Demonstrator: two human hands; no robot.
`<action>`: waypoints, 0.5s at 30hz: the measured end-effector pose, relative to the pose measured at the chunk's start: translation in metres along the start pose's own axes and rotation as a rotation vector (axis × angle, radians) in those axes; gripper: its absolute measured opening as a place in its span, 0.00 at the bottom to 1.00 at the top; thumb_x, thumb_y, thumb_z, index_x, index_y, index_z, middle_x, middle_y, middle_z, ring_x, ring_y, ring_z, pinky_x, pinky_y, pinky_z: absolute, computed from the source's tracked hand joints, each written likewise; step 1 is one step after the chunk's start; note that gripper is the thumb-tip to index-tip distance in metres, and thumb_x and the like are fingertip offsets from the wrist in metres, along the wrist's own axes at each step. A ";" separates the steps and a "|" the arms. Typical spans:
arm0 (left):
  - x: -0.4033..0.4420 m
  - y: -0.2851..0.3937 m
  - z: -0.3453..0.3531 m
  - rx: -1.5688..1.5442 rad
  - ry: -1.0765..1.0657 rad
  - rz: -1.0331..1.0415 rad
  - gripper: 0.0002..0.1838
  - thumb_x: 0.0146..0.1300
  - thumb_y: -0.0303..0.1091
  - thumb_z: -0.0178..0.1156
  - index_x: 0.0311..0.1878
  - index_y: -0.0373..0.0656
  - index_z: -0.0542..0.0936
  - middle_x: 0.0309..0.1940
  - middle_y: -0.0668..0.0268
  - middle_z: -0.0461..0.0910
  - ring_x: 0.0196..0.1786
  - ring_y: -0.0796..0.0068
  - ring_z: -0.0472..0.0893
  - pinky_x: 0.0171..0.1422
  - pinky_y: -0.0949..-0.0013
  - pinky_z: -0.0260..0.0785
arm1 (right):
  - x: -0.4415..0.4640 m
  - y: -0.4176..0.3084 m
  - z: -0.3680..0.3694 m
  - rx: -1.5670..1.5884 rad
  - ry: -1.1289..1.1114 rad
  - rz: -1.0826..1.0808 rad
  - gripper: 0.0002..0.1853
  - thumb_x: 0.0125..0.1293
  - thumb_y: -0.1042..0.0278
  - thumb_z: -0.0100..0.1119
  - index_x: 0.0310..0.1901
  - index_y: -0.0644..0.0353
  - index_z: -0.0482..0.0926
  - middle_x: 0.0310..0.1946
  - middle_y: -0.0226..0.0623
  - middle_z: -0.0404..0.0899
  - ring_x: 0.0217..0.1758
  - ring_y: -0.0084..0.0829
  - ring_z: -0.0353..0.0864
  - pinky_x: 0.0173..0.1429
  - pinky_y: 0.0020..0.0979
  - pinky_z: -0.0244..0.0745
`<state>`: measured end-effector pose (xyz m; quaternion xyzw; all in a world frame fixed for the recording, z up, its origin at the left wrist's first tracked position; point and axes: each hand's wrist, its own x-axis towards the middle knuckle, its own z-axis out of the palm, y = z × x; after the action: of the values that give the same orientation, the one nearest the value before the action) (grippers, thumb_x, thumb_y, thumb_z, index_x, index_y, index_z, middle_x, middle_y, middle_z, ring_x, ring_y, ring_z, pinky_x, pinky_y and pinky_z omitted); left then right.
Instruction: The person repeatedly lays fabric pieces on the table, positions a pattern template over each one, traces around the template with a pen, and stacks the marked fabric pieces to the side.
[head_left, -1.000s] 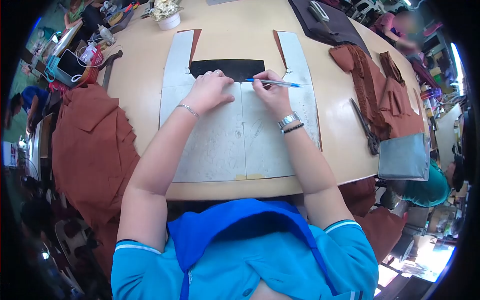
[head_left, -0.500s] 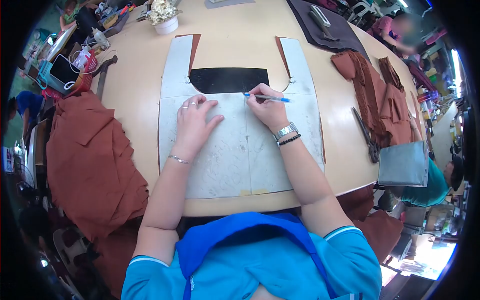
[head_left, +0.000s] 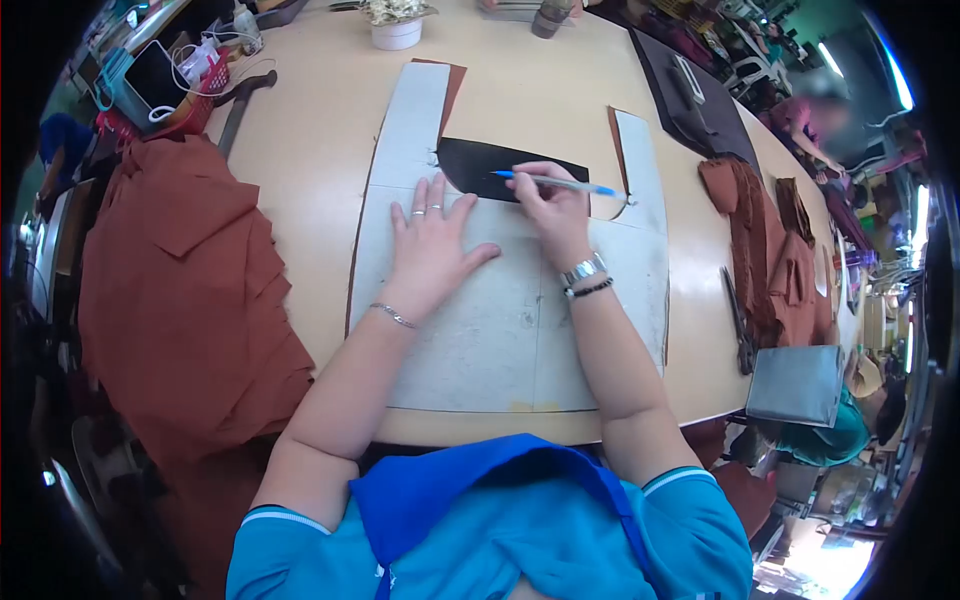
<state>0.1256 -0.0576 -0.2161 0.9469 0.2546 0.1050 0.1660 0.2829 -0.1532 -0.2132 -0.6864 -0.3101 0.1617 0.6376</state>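
My left hand [head_left: 432, 240] lies flat with fingers spread on a large whitish pattern board [head_left: 470, 345], near the left end of its cut-out's lower edge. Between thumb and fingers, my right hand [head_left: 556, 212] grips a pen [head_left: 572, 183] with a blue tip and blue end. Its tip is over a black piece [head_left: 480, 163] lying in the cut-out; I cannot tell whether it touches. Brown material [head_left: 454, 92] shows from under the board along its left side and at both upper arms.
Stacked brown pieces [head_left: 180, 290] lie at left, near a hammer [head_left: 240, 105] and a red basket [head_left: 205, 95]. A white pot [head_left: 397, 33] stands at the back. Scissors [head_left: 738, 325], brown strips [head_left: 735, 230] and a grey metallic-looking block [head_left: 795, 385] are at right. Other people sit around.
The view has shifted, so the board appears further right and slightly turned. The pen tip has moved from the board's edge leftward, over the black piece. My left fingers are more spread.
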 end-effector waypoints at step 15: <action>0.003 0.001 0.007 0.049 -0.005 0.013 0.48 0.58 0.64 0.62 0.74 0.44 0.59 0.75 0.49 0.53 0.78 0.47 0.50 0.74 0.30 0.42 | 0.035 0.024 0.061 -0.330 -0.073 -0.280 0.07 0.57 0.67 0.64 0.34 0.60 0.82 0.27 0.34 0.85 0.22 0.24 0.79 0.30 0.26 0.75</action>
<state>0.1306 -0.0585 -0.2223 0.9526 0.2505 0.0975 0.1428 0.2769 -0.0833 -0.2388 -0.7255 -0.4476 0.0435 0.5210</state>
